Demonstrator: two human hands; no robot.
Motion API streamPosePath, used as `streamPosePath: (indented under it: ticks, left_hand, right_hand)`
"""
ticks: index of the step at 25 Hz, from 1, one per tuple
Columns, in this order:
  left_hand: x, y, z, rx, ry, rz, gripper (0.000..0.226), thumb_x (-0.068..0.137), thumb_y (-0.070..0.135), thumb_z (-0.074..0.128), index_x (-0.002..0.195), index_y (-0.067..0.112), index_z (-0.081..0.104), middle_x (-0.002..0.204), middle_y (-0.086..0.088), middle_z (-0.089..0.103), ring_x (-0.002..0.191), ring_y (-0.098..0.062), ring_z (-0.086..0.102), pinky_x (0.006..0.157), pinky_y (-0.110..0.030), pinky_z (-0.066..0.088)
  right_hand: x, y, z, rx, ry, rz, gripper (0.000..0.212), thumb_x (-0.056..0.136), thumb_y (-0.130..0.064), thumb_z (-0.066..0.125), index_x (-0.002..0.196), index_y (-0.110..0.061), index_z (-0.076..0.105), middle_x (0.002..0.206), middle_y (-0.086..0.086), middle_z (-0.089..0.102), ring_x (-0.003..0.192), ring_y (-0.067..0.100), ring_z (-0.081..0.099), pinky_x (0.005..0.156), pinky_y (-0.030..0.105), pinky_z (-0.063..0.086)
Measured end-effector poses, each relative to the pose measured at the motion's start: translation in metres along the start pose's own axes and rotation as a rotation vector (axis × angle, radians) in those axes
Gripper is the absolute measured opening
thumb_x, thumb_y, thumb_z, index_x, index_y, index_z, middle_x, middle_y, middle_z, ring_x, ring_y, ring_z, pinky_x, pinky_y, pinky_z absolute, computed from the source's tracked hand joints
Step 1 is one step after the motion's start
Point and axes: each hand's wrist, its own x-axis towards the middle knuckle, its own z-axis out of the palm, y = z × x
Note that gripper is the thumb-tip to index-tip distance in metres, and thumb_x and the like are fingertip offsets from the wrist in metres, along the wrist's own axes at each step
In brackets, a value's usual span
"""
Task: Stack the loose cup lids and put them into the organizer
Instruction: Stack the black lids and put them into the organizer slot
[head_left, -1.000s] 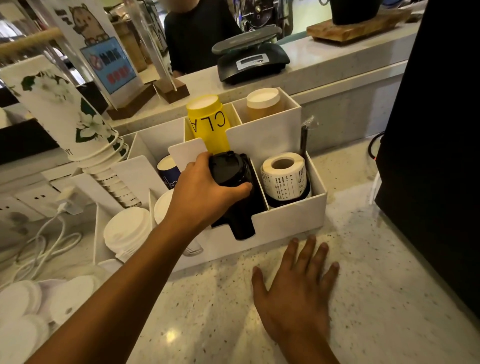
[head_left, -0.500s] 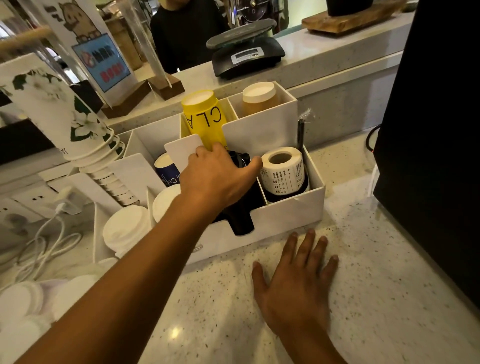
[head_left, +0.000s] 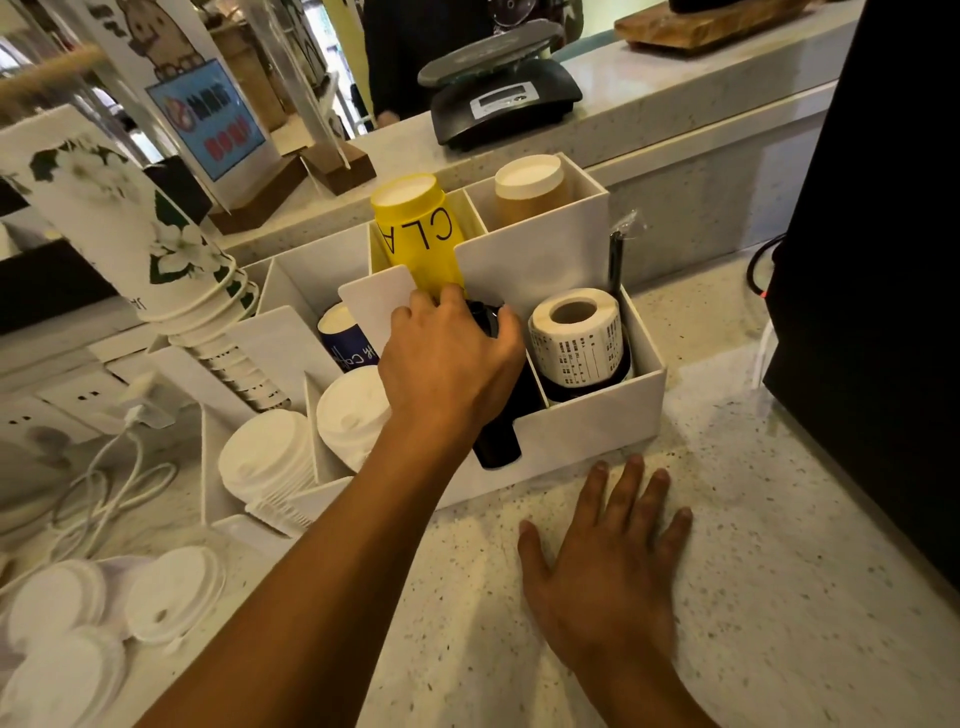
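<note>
In the white organizer (head_left: 597, 426), I see a label roll (head_left: 576, 332) right of a black lid stack (head_left: 496, 441); yellow cups (head_left: 415, 228) behind. Left hand (head_left: 447, 364) curls round the stack. Right hand (head_left: 608, 566) flat, fingers spread. Loose white lids (head_left: 171, 597) lie bottom-left on the counter (head_left: 779, 571).

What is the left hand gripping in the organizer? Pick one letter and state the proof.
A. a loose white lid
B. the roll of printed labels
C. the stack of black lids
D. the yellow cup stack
C: the left hand curls its fingers and thumb over the stack of black lids, which lies tilted in the organizer compartment beside the roll of labels.
</note>
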Motion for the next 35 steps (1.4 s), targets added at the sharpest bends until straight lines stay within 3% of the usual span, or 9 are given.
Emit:
streamPosePath:
  ticks: [6,9,11,15,17,21,28,32,35]
  left_hand:
    - [-0.005,0.007,-0.006,0.016,-0.056,-0.018,0.051,0.097,0.055,0.036,0.118,0.014,0.057,0.116,-0.012,0.059,0.108,-0.031,0.052,0.085,-0.044,0.045]
    - [-0.003,0.005,-0.006,-0.032,-0.078,-0.029,0.053,0.100,0.054,0.027,0.116,0.014,0.057,0.114,-0.011,0.059,0.108,-0.031,0.053,0.088,-0.045,0.046]
    - [-0.002,0.003,-0.005,-0.040,-0.080,-0.030,0.046,0.101,0.046,0.027,0.112,0.013,0.057,0.111,-0.012,0.059,0.104,-0.031,0.052,0.088,-0.046,0.046]
    - [-0.002,0.007,-0.007,-0.022,-0.084,-0.050,0.042,0.101,0.040,0.029,0.111,0.011,0.057,0.111,-0.015,0.057,0.104,-0.033,0.051,0.088,-0.049,0.047]
    - [-0.003,0.008,-0.008,0.004,-0.091,-0.037,0.042,0.101,0.040,0.027,0.110,0.011,0.056,0.111,-0.017,0.057,0.104,-0.035,0.052,0.088,-0.051,0.046]
    - [-0.001,0.007,-0.011,0.090,-0.109,-0.028,0.045,0.100,0.040,0.024,0.108,0.010,0.057,0.110,-0.019,0.059,0.103,-0.038,0.054,0.087,-0.052,0.044]
    - [-0.008,0.024,-0.027,0.257,-0.220,-0.116,0.059,0.101,0.047,0.022,0.130,0.004,0.051,0.134,-0.025,0.046,0.122,-0.046,0.045,0.099,-0.067,0.042]
    - [-0.017,0.028,-0.047,0.147,-0.251,-0.188,0.072,0.099,0.063,0.026,0.145,0.008,0.031,0.145,-0.028,0.042,0.131,-0.049,0.043,0.104,-0.067,0.039]
    - [-0.055,0.037,-0.073,0.095,-0.193,-0.107,0.074,0.098,0.065,0.029,0.150,0.011,0.026,0.147,-0.026,0.041,0.134,-0.047,0.040,0.105,-0.064,0.039]
  right_hand:
    - [0.002,-0.002,0.002,-0.076,-0.066,0.063,0.105,0.078,-0.080,-0.001,0.158,-0.012,0.000,0.164,0.024,-0.007,0.150,0.047,-0.010,0.117,0.064,-0.009]
    - [0.001,-0.001,0.003,-0.014,-0.045,0.031,0.101,0.081,-0.076,0.025,0.153,-0.005,0.028,0.161,0.028,0.021,0.149,0.049,0.012,0.118,0.064,0.001]
    - [0.001,0.000,0.003,0.012,-0.015,0.018,0.100,0.080,-0.075,0.031,0.150,-0.004,0.034,0.159,0.029,0.028,0.148,0.049,0.017,0.118,0.064,0.004]
    - [0.001,0.006,-0.003,-0.012,-0.084,0.011,0.100,0.082,-0.077,0.015,0.158,-0.013,0.009,0.166,0.022,-0.001,0.152,0.043,-0.008,0.116,0.059,-0.017]
    - [-0.002,0.016,-0.007,0.047,-0.086,-0.043,0.094,0.085,-0.074,0.019,0.159,-0.016,0.005,0.167,0.019,-0.007,0.152,0.040,-0.012,0.117,0.054,-0.017]
    - [-0.026,0.049,-0.018,0.177,-0.161,-0.214,0.081,0.092,-0.064,0.027,0.160,-0.025,0.002,0.168,0.008,-0.012,0.153,0.030,-0.016,0.120,0.046,-0.013]
    - [-0.086,0.101,-0.076,0.107,-0.260,-0.207,0.080,0.094,-0.067,0.025,0.156,-0.035,-0.013,0.166,0.004,-0.024,0.150,0.037,-0.025,0.116,0.051,-0.016]
    - [-0.105,0.131,-0.125,0.123,-0.229,-0.186,0.081,0.090,-0.074,0.021,0.154,-0.040,-0.014,0.166,-0.003,-0.023,0.152,0.033,-0.021,0.109,0.046,-0.016]
    - [-0.117,0.146,-0.163,0.192,-0.166,-0.185,0.080,0.090,-0.074,0.022,0.155,-0.041,-0.009,0.168,-0.006,-0.015,0.154,0.031,-0.015,0.109,0.045,-0.013]
